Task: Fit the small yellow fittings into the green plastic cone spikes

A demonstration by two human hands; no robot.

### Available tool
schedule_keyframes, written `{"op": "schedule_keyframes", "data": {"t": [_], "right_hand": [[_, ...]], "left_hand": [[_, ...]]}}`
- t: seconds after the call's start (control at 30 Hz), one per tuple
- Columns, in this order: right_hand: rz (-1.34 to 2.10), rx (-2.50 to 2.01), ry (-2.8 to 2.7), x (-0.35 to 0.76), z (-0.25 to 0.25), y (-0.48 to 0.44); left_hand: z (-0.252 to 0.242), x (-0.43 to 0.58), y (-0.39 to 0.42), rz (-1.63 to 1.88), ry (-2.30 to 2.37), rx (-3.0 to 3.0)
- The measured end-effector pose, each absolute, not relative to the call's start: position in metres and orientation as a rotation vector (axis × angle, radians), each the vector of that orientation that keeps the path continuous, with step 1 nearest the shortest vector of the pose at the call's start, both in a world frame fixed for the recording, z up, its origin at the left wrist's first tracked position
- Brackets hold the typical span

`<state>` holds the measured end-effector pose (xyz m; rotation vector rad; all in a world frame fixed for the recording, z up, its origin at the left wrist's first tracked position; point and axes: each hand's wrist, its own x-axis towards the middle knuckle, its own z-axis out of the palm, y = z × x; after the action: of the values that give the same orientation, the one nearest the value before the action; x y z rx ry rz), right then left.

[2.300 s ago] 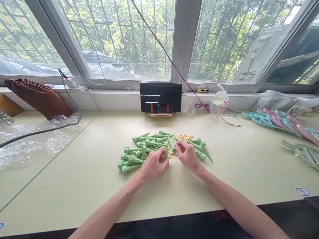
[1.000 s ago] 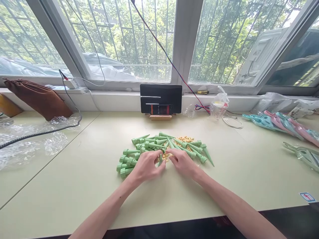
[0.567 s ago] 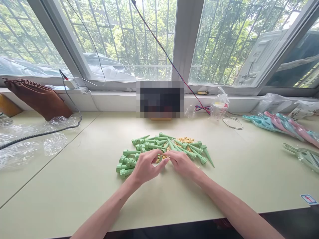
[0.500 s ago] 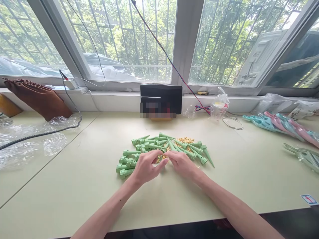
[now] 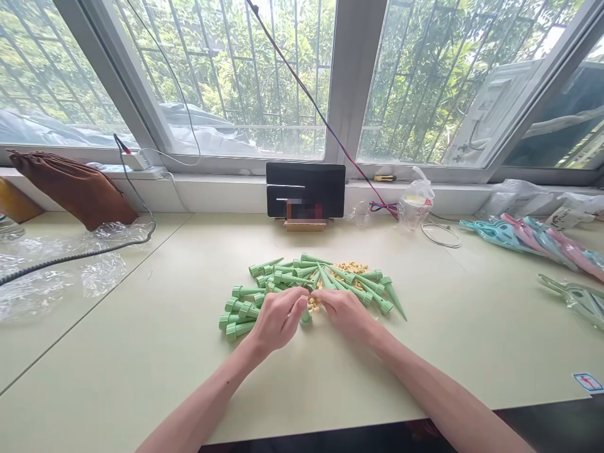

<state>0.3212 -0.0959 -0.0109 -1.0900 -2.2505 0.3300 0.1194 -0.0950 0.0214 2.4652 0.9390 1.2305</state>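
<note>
Pinching one green spike (image 5: 306,316) near its cap, my left hand (image 5: 276,318) grips light, stiff plastic, I judge; right hand (image 5: 346,311) grasp unclear.

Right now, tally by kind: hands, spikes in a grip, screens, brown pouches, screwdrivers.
Hands: 2 (left hand, right hand)
Green spike in the left grip: 1
Black screen: 1
Brown pouch: 1
Screwdriver: 1
Total: 6
</note>
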Motion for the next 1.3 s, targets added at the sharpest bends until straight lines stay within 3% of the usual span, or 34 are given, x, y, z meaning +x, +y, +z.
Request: {"op": "schedule_keyframes", "data": {"t": [0.93, 1.3], "right_hand": [[0.43, -1.238, -2.196, 0.321, -0.008, -0.097], [0.577, -1.065, -1.777, 0.32, -0.001, -0.097]], "left_hand": [[0.021, 0.121, -0.095, 1.151, 1.027, 2.41], [0.025, 0.122, -0.097, 1.149, 1.134, 2.384]]}}
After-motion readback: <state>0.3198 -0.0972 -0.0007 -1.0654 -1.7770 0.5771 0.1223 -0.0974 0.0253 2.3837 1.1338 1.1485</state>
